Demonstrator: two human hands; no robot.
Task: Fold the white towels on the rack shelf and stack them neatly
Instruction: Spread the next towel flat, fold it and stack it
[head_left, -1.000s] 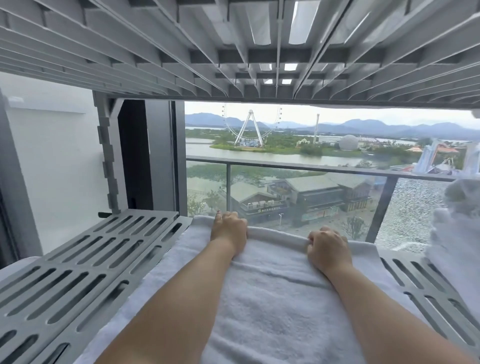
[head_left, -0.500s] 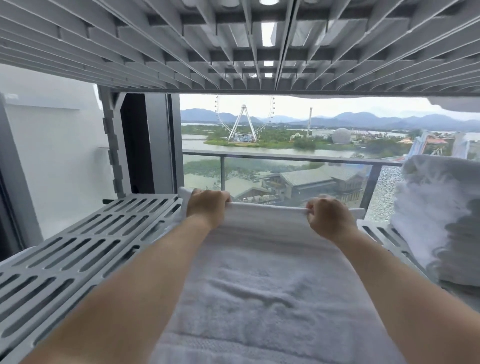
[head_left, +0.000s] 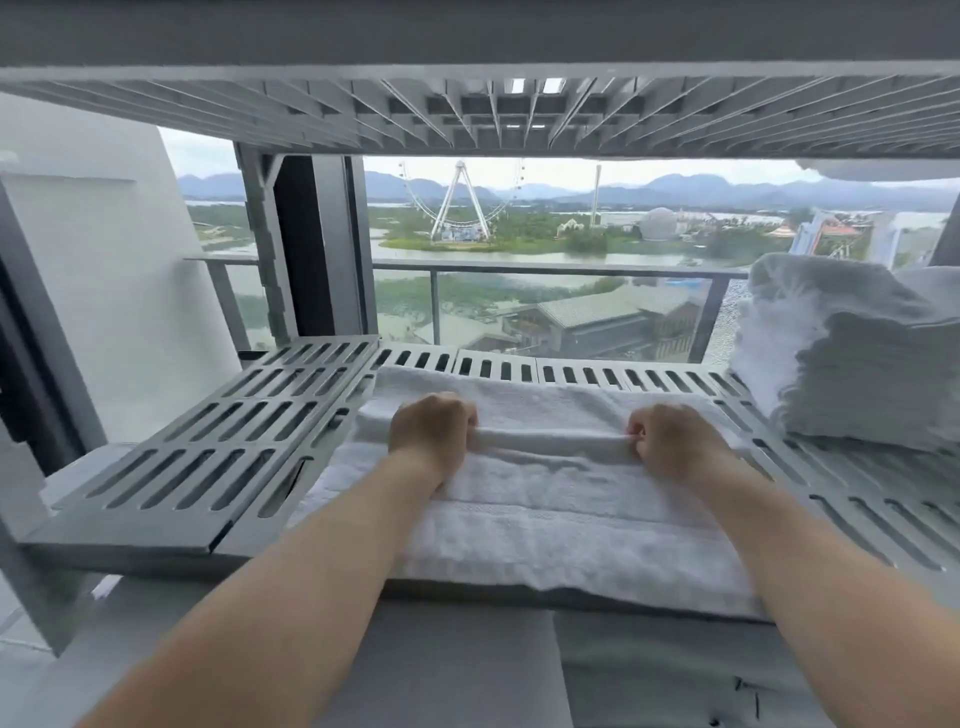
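Note:
A white towel (head_left: 545, 525) lies flat on the grey slotted rack shelf (head_left: 218, 441), its near edge at the shelf's front. My left hand (head_left: 431, 431) and my right hand (head_left: 670, 441) each grip the towel's far edge, folded back toward me over the towel's middle. The pinched edge stretches straight between both fists. A pile of white towels (head_left: 852, 353) sits on the shelf at the right, apart from my hands.
Another slotted shelf (head_left: 519, 109) hangs low overhead. A rack post (head_left: 260, 249) stands at the back left beside a white wall (head_left: 104, 291). Behind the shelf is a glass balcony railing (head_left: 561, 270). Bare slotted shelf lies left of the towel.
Both hands lifted the towel's far edge and drew it toward me, folding it over the towel. The view has pulled back and dropped, showing the shelf's front edge.

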